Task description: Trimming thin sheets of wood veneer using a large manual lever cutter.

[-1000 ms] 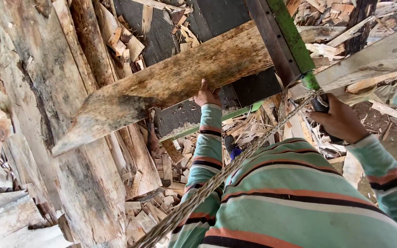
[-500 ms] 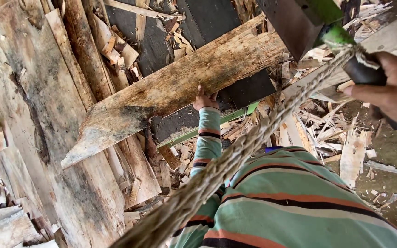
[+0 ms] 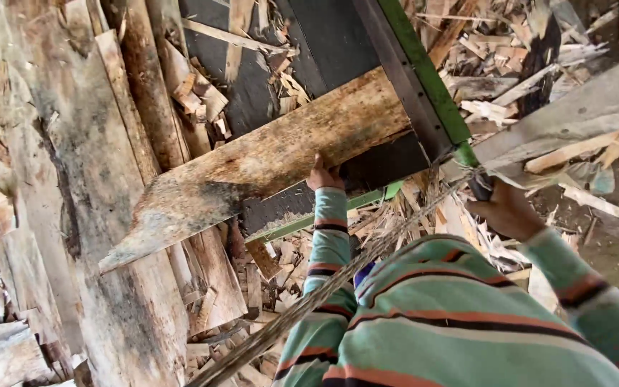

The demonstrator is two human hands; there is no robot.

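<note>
**Inspector:** Report the state of your left hand.

**Technician:** Your left grip is clenched on the near edge of the long weathered wooden plank with the pointed, dark-stained end. The plank runs from that grip outward to the left, its tip tilted down, and to the right up to the flat dark blade with the green painted edge.

**Inspector:** And your right hand?

**Technician:** Your right grip is wrapped around a dark handle at the lower end of that blade. The blade rises up and to the left from this grip and meets the plank's right end. Whether blade and plank touch cannot be told.

**Inspector:** What lies about the grips?

**Technician:** A twisted grey rope runs from just beside your right grip down past your striped sleeve. Below both grips, the ground carries a litter of pale wood offcuts. Rough timber slabs stand left of your left grip.
</note>
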